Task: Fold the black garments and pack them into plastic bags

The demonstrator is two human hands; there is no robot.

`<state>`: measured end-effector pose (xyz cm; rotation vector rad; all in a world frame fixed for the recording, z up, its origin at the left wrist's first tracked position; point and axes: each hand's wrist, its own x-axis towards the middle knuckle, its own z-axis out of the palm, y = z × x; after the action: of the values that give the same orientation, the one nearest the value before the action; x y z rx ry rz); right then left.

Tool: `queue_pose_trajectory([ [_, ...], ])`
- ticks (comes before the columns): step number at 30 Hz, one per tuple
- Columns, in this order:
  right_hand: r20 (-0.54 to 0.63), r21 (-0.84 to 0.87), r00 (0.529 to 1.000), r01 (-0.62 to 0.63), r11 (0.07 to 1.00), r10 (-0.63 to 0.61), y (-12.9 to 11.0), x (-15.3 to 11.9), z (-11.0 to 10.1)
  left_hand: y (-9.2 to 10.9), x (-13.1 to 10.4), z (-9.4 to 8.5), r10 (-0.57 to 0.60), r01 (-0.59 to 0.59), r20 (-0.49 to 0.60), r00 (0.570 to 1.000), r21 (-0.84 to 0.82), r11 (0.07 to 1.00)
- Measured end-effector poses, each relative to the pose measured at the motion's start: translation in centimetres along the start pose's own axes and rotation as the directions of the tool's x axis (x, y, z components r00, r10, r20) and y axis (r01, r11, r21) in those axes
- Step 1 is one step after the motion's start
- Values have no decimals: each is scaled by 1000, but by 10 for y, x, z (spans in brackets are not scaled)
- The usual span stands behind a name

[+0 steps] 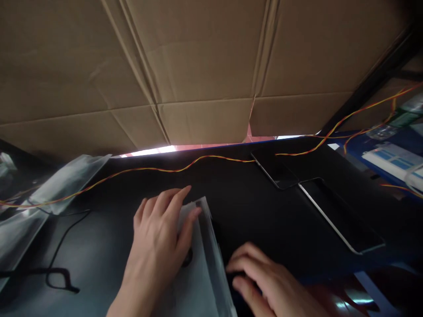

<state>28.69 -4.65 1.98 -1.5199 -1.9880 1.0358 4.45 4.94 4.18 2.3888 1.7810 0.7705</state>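
My left hand [161,237] lies on a flat, translucent plastic bag [203,259], its fingers stretched out and its thumb near the bag's far right corner. A small dark round spot shows beside the thumb; I cannot make out whether it is a hole or something inside. Just right of the bag's side edge is my right hand [264,277], fingers loosely bent, with a gap between thumb and forefinger and nothing visible between them. What lies in the bag is hard to see.
On the black tabletop [231,185], two dark phones [340,215] lie at right. Twisted red-yellow wire [145,168] crosses the back. More plastic bags [72,176] and a black cord [64,237] sit at left. Cardboard [205,57] walls off the back; a bottle [393,121] lies far right.
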Motion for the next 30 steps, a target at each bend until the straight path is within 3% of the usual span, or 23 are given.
queue_pose_trajectory([
  [2,-172,-68,984,30,997,-42,3,7,-2,-2,-26,-3,27,-27,-6,1000,36,999],
  [4,-273,-146,959,36,989,-75,3,18,0,-7,-51,-3,135,-136,20,991,96,986],
  [7,-253,-176,965,23,984,-67,-6,37,11,-9,-76,2,265,-272,67,962,151,950],
  [10,-191,-80,982,-13,997,-3,-23,56,24,-7,-83,9,286,-299,98,953,176,938],
  [13,-198,14,980,-31,999,34,-37,70,31,-15,-85,13,270,-289,118,956,202,936],
  [15,-216,62,975,-32,998,45,-41,74,25,-33,-87,12,218,-244,137,966,223,944],
  [19,-260,173,962,-43,984,88,-30,68,-8,-93,-89,2,68,-110,165,984,261,959],
  [22,-201,309,965,-102,946,170,-14,58,-25,-119,-89,-9,14,-61,175,985,267,962],
  [24,-148,379,966,-143,914,213,-4,53,-24,-114,-86,-13,34,-68,170,985,201,977],
  [26,-138,393,965,-155,906,225,4,50,-19,-96,-81,-13,136,-157,188,973,104,982],
  [28,-138,396,965,-150,906,221,10,46,-15,-80,-76,-10,273,-294,246,930,54,954],
  [30,-120,416,970,-146,898,214,16,42,-20,-77,-75,-7,329,-364,272,904,86,928],
])
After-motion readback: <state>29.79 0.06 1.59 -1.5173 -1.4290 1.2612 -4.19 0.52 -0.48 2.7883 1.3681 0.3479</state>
